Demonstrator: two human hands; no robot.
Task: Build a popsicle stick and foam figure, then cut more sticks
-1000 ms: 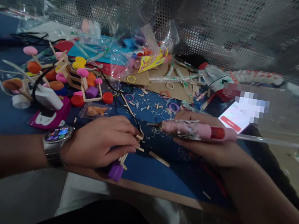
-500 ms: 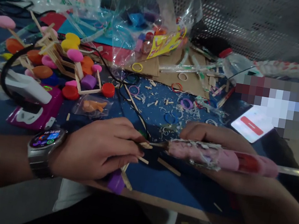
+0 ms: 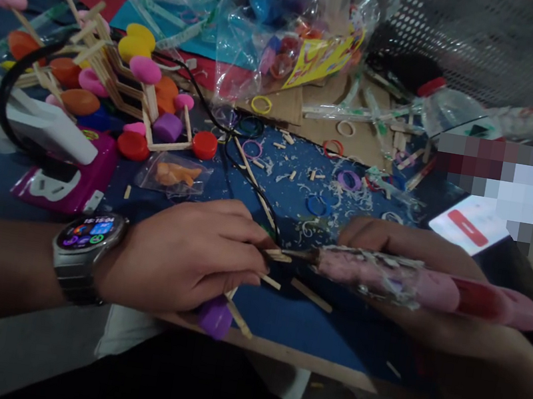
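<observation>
My left hand (image 3: 191, 258), a watch on its wrist, is closed around several thin wooden sticks (image 3: 278, 255) near the table's front edge. A purple cap (image 3: 216, 318) and another stick (image 3: 240, 318) stick out below its fingers. In my right hand (image 3: 391, 243) is a pink hot glue gun (image 3: 376, 276), lying level with glue strands and residue on its front part. Its metal nozzle reaches the stick ends at my left fingertips; whether they touch, I cannot tell. One loose flat stick (image 3: 312, 295) lies on the table below the nozzle.
At the left stands a stick structure (image 3: 122, 86) with coloured caps, beside a purple power strip (image 3: 66, 185). Behind lie a bagged orange figure (image 3: 176, 175), rubber bands (image 3: 349, 180), scraps, cardboard (image 3: 324, 134) and plastic bags. A lit phone (image 3: 468, 221) and a bottle (image 3: 461, 119) are at the right.
The view has shifted slightly, so most things appear a little further right. Both hands keep their grips, and the glue gun's nozzle remains at the stick ends.
</observation>
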